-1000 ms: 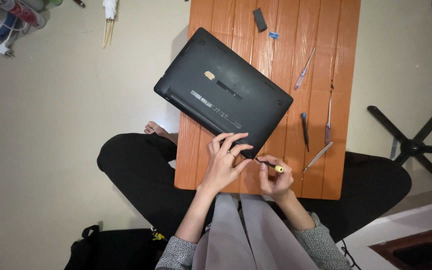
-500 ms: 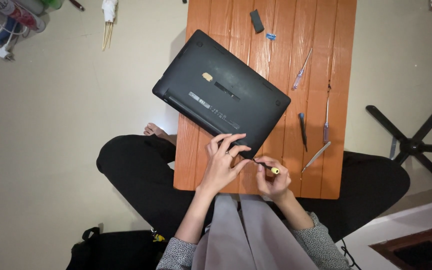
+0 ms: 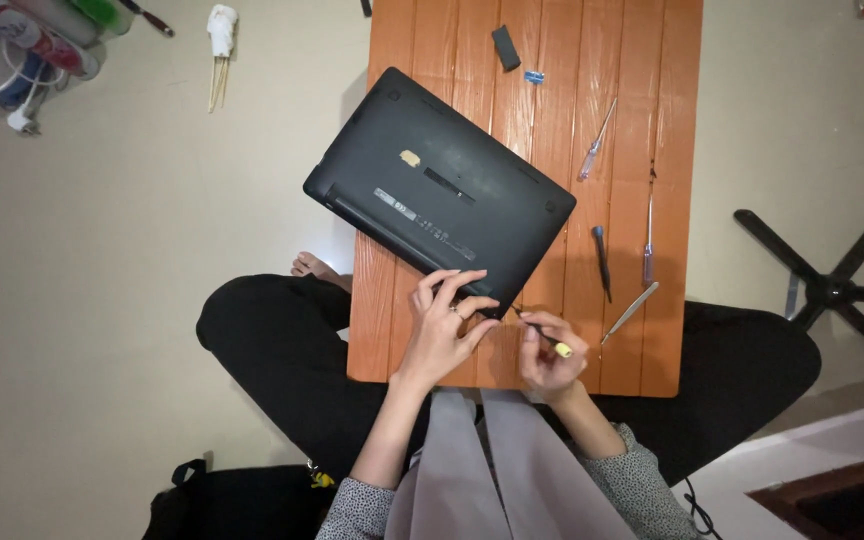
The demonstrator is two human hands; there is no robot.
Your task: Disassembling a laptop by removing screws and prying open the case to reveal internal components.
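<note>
Barely any change vs half a sec ago: both hands sit at the same near corner of the laptop [image 3: 439, 195], laptop itself hasn't shifted on the table [image 3: 672, 150].

Left hand [image 3: 442, 325]: forearm comes up from the near edge, wrist roughly straight, palm down, fingers spread & curled over the laptop's near edge, tips pressing on the black shell. It's bracing the shell, not wrapped round anything. Ring on one finger.

Right hand [image 3: 547, 350]: just right of the left hand, fingers pinched shut round a small screwdriver [image 3: 542, 335], yellow cap end toward the person, thin dark shaft angled up-left. Tip lands at the laptop's near-right corner, right beside the left fingertips; can't tell if it's seated in a screw.

Laptop lies bottom-up, rotated diagonally, left part overhanging the table's left edge. Matte black plastic, rounded corners, small tan patch & label strip on the underside, long vent/hinge ridge along its left-near side.

Table: orange slatted wood-look planks, glossy. Right of the hands, on the table: black-handled driver [image 3: 602, 262], slim purple-handled driver [image 3: 648, 235], metal tweezers [image 3: 630, 312]; farther off a clear-handled driver [image 3: 597, 140], small black block [image 3: 505, 47] & tiny blue bit [image 3: 534, 76].
</note>
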